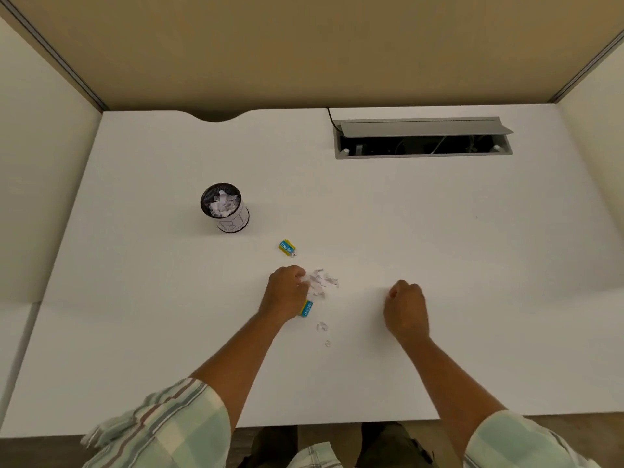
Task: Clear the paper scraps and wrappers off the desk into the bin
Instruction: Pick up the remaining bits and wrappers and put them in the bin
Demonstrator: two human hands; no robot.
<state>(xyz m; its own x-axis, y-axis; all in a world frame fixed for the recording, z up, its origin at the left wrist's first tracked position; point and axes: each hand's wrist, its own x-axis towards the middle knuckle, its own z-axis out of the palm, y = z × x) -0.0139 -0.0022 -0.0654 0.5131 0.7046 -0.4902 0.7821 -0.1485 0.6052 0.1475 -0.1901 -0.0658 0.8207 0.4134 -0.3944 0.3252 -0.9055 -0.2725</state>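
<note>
Desk (439, 231): white, seen from above, with beige partitions around it.
Bin (224, 208): small black mesh cup with a white paper label, standing upright at the left-centre of the desk, holding white paper scraps.
Scrap pile (322, 281): torn white paper bits near the desk's front-centre.
Left hand (286, 293): rests at the pile's left edge, fingers curled onto the nearest scraps.
Right hand (406, 310): clenched in a loose fist on the desk, well apart from the pile; whether it holds anything cannot be told.
Far wrapper (287, 247): blue and yellow, between bin and pile.
Near wrapper (307, 308): same colours, partly hidden beside the left hand.
Stray scraps (322, 326): a few small bits just in front of the near wrapper.
Cable tray (422, 138): open, at the desk's back right.
</note>
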